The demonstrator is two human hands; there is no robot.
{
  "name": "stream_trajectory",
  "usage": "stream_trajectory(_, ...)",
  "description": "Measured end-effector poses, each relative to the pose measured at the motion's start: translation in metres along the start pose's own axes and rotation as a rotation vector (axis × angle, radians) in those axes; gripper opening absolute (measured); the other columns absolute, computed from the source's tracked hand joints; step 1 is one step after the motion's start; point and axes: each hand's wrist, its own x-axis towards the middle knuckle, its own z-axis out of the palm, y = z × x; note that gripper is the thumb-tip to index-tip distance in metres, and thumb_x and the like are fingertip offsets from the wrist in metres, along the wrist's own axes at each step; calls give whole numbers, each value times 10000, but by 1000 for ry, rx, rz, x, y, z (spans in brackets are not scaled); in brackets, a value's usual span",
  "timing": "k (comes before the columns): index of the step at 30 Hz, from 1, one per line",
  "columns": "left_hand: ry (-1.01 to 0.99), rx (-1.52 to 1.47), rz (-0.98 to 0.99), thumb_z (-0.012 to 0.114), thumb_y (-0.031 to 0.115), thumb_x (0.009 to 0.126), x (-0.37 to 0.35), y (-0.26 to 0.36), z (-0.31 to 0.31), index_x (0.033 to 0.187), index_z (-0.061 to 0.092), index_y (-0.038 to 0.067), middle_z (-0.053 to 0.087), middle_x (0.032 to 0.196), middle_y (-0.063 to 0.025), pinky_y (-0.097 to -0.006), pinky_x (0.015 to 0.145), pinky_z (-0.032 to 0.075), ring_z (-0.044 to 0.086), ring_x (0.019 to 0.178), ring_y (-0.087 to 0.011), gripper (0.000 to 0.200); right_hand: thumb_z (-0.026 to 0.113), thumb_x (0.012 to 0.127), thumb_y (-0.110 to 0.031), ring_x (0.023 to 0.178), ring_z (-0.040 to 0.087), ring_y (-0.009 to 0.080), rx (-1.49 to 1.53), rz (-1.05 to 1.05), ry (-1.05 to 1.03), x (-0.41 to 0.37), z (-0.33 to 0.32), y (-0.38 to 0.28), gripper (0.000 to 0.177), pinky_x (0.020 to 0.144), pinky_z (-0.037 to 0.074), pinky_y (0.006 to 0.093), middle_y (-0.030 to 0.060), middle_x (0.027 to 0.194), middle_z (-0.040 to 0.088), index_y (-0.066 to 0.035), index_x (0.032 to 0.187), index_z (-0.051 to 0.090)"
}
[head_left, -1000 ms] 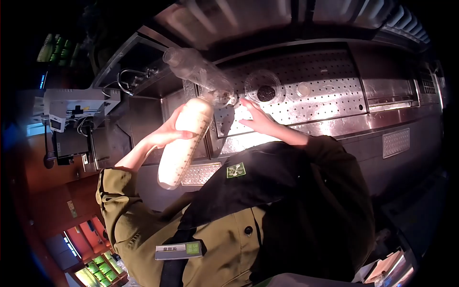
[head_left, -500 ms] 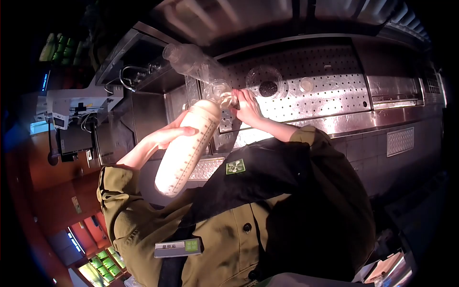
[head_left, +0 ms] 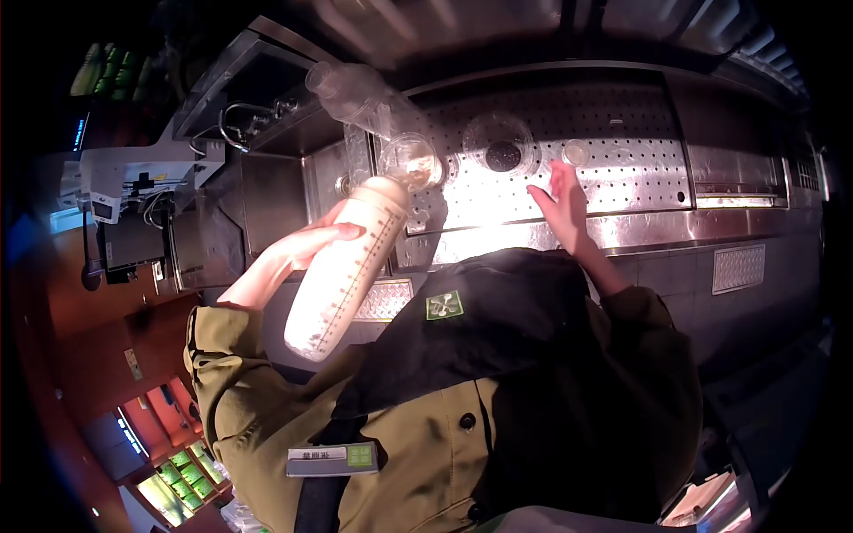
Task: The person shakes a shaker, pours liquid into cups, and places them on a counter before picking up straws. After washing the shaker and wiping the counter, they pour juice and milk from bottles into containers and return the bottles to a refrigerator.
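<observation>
My left hand (head_left: 306,244) is wrapped around a large clear measuring shaker (head_left: 346,266) filled with a milky, cream-coloured liquid. The shaker is tilted, its top end right beside a clear cup (head_left: 414,160) that has some pale content in it. Over the front of the perforated steel counter, my right hand (head_left: 563,204) is open, thumb spread from the fingers. Its fingertips are right at the edge of a small round clear lid or cup (head_left: 576,152).
A tall clear container (head_left: 364,98) stands behind the cup. On the perforated drain counter (head_left: 622,178) sits a round clear container (head_left: 503,155) with a dark centre. To the left are a steel sink (head_left: 275,195) and a white machine (head_left: 133,182).
My right hand has let go near the cup and moved right to the small round item, its fingers opening. The left hand keeps the tilted shaker almost in place.
</observation>
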Motion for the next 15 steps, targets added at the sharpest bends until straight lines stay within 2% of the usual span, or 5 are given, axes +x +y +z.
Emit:
stream_trajectory(3,-2,5,0,676,276,767,-1,1,3,1405,106,107,425,1276,-161,-417,913,454,504,1120,-269,871,744,684,-228,1071,523,327,-53,-371,190,26,21,4,743,898,433,380,203,1189,506,15,1270,358)
stream_trajectory(6,14,1,3,669,258,773,-1,4,3,1402,131,122,447,1255,-149,-415,903,464,511,1108,-262,838,782,638,-158,1173,448,334,-51,-260,45,44,36,8,908,1004,343,379,215,1281,431,-9,1352,241)
stream_trajectory(9,24,6,-14,663,243,777,-3,8,8,1401,142,133,457,1243,-146,-415,896,471,517,1098,-262,820,784,627,-186,1175,448,332,56,-189,-42,51,51,20,891,998,348,372,210,1271,446,-2,1337,278)
stream_trajectory(12,32,15,-21,660,236,780,-2,10,11,1404,135,143,455,1243,-148,-414,890,474,519,1094,-264,821,763,630,-164,1190,439,320,-51,-261,-85,43,45,14,849,999,347,369,191,1280,450,-2,1328,307)
stream_trajectory(15,74,24,-46,659,229,779,-2,14,12,1412,119,155,452,1250,-148,-412,899,467,514,1102,-263,835,737,671,-290,1204,416,351,57,-317,-104,32,40,14,802,994,351,423,183,1282,454,-80,1334,337)
